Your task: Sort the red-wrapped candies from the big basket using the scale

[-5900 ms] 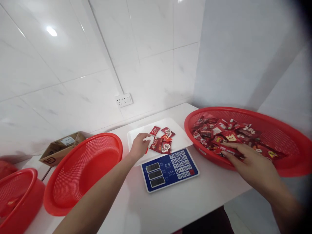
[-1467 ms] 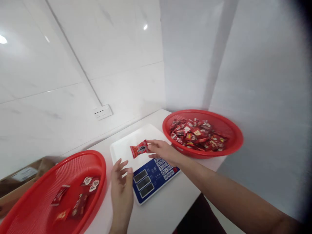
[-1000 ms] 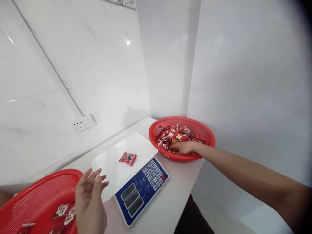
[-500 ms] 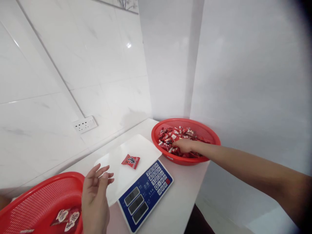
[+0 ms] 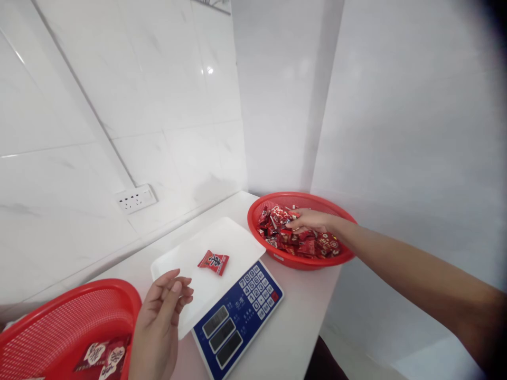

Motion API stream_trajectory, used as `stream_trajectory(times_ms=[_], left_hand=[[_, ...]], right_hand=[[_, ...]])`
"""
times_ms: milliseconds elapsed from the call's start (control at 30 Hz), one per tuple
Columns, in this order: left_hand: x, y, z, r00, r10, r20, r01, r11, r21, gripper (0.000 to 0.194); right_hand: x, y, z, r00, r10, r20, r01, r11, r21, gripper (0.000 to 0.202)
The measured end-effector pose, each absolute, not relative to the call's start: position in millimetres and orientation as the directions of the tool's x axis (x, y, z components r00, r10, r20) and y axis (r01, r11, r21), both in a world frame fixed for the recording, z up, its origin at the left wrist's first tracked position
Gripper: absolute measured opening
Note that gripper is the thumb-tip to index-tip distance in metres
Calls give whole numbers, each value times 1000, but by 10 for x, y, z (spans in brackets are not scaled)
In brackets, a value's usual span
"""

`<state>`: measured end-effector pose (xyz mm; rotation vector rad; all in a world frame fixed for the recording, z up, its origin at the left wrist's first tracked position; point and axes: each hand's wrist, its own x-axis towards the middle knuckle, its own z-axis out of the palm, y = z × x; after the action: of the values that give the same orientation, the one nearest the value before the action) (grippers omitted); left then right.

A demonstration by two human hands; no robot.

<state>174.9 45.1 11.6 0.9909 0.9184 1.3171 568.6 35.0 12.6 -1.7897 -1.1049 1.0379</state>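
Note:
My right hand is inside the far red plastic basket, its fingertips closed on a red wrapped candy with a pale pattern. Part of the grip is hidden. Around it lies a heap of small red candy packets. My left hand hovers over the near edge of a digital scale's white tray, fingers loosely bent and slightly apart, holding nothing. One red candy packet with dark lettering lies on the tray. The scale's blue panel carries number keys and three dark displays.
A second red basket stands at the lower left, with several dark red packets in it. The white table runs into a corner between tiled and plain walls. A socket strip is fixed to the left wall.
My right hand has risen a little from among the packets and moved slightly right, shifting the heap. My left hand has moved slightly right, its fingers drawing closer together. The packet on the tray stays put.

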Motion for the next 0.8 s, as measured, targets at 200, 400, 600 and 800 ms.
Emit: stream_trajectory(times_ms=[200, 400, 600, 800], left_hand=[[1760, 415, 119, 127, 992, -12, -331, 54, 942, 36], [1891, 303, 105, 306, 952, 17, -198, 47, 979, 30], [2059, 183, 99, 423, 903, 76, -120, -28, 992, 35], [2039, 218, 31, 369, 918, 147, -42, -141, 989, 25]], right_hand=[[5560, 346, 150, 318, 916, -245, 114, -294, -949, 66], [5048, 348, 266, 198, 972, -127, -14, -127, -992, 34], [4163, 279, 298, -55, 997, -62, -194, -72, -978, 34], [3480, 132, 119, -204, 978, 41, -332, -30, -943, 41]])
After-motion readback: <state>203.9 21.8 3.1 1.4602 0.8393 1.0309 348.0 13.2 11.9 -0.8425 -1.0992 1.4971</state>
